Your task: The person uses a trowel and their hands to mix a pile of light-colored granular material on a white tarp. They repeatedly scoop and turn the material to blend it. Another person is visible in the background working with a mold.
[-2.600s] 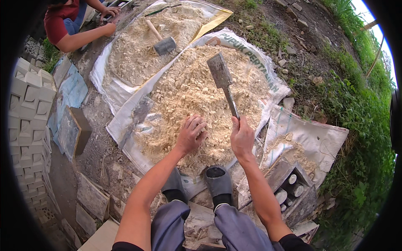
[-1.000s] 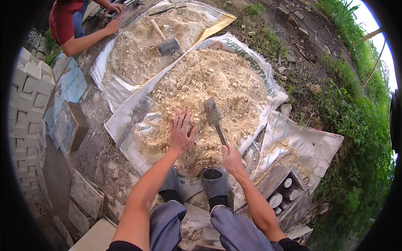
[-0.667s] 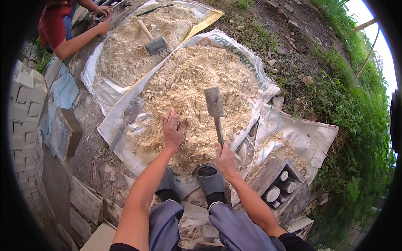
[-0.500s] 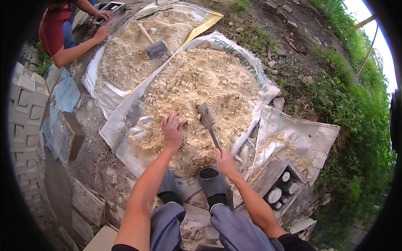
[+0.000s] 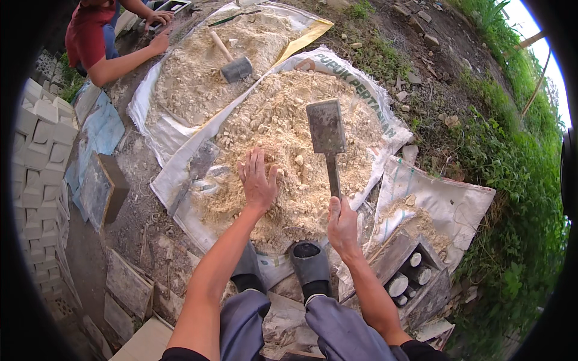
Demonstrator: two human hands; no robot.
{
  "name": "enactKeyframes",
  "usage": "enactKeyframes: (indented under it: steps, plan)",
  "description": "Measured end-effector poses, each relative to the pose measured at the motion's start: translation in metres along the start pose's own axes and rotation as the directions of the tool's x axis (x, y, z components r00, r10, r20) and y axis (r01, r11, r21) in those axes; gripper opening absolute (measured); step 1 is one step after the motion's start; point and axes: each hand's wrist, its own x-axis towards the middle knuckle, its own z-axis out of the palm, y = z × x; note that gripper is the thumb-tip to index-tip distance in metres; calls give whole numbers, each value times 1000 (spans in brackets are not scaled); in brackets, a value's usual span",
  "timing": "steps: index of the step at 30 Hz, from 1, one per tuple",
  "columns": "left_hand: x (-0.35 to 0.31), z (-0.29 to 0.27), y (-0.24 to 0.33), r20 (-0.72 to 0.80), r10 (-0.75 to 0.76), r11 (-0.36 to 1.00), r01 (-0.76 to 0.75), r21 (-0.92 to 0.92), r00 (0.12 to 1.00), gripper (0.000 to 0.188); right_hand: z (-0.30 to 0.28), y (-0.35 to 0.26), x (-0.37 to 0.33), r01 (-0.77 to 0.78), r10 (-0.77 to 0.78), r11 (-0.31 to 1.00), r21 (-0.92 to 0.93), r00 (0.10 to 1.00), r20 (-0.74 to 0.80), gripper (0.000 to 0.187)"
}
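Fingers point(image 5: 256, 165) of the left hand point(image 5: 257, 183) lie spread and flat on the clod pile point(image 5: 283, 129), gripping nothing. The right hand point(image 5: 342, 224) is wrapped tight round the handle of a flat-headed mallet point(image 5: 326, 126) — its head raised above the pile's middle. The heap on the white sack point(image 5: 385, 120) is partly crumbled, but many lumps remain — most of the breaking looks unfinished.

Soft, even daylight with faint shadows; sharp centre, fisheye bending and black vignette at the rim.
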Motion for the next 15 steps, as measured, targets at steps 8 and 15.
enactKeyframes:
  steps: [8,15]
  plan:
    - [-27,2,-10,71,54,998,-52,-42,996,62,12,82,-11,-82,118,968,-237,983,141,39]
    - [-30,-4,-17,54,55,998,-54,-17,997,60,-5,5,-5,-144,145,988,-50,989,18,36]
